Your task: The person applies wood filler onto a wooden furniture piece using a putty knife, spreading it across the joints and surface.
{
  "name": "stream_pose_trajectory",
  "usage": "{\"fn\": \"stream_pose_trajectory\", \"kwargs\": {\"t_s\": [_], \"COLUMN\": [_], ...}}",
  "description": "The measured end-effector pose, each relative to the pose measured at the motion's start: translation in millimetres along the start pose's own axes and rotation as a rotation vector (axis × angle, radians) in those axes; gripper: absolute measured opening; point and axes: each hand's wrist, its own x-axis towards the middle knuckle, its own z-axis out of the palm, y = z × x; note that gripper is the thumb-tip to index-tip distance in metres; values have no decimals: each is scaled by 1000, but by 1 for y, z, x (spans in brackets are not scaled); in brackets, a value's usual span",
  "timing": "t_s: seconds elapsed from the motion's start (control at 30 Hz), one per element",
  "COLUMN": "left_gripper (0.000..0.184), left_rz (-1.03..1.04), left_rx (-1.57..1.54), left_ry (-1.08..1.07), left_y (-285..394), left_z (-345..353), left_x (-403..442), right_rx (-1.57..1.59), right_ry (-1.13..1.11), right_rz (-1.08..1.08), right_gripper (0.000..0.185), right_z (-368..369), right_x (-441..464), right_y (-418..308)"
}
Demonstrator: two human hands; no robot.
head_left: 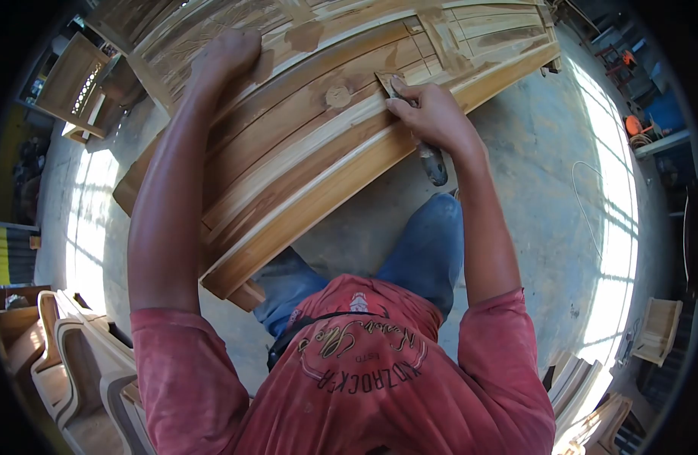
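Note:
A large slatted wooden piece (288,152) lies at a slant in front of me, with brown filler-like patches on its boards. My right hand (432,114) is closed around a putty knife (430,163); its dark handle points down toward me and its blade touches the wood near a seam. Up at the left, my left hand (233,54) rests on the wooden piece beside a brown patch, its fingers curled. Whether it holds anything is hidden. A round light patch (337,96) shows on the board between my hands.
Curved wooden chair parts (79,371) stand at the lower left. A wooden chair (72,87) is at the upper left. More wooden parts (591,402) lie at the lower right, and a small wooden piece (657,331) stands at the right. A thin wire (584,197) crosses the floor.

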Motion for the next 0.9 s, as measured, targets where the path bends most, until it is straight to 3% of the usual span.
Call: {"fn": "stream_pose_trajectory", "kwargs": {"t_s": [0.17,0.3,0.33,0.47,0.63,0.7,0.9], "left_gripper": [59,57,57,57,56,56,57], "left_rz": [-19,-32,-29,-8,-46,-61,-61], "left_rx": [3,-25,-29,-51,-41,-36,-19], "left_ry": [-32,15,25,26,-42,-30,-23], "left_y": [2,-2,-1,4,7,9,10], "left_z": [-9,-4,-3,-6,-11,-13,-14], "left_x": [-4,-4,-3,-4,-7,-10,-10], "right_rx": [114,602,602,1141,921,215,69], "right_ry": [277,202,219,168,233,471,488], "right_rz": [-202,64,62,151,184,-176,-354], "right_gripper": [33,45,45,49,43,40,35], "right_z": [10,22,23,26,20,16,0], "right_x": [-29,-46,-49,-56,-40,-14,55], "right_y": [14,18,20,26,11,7,-3]}}
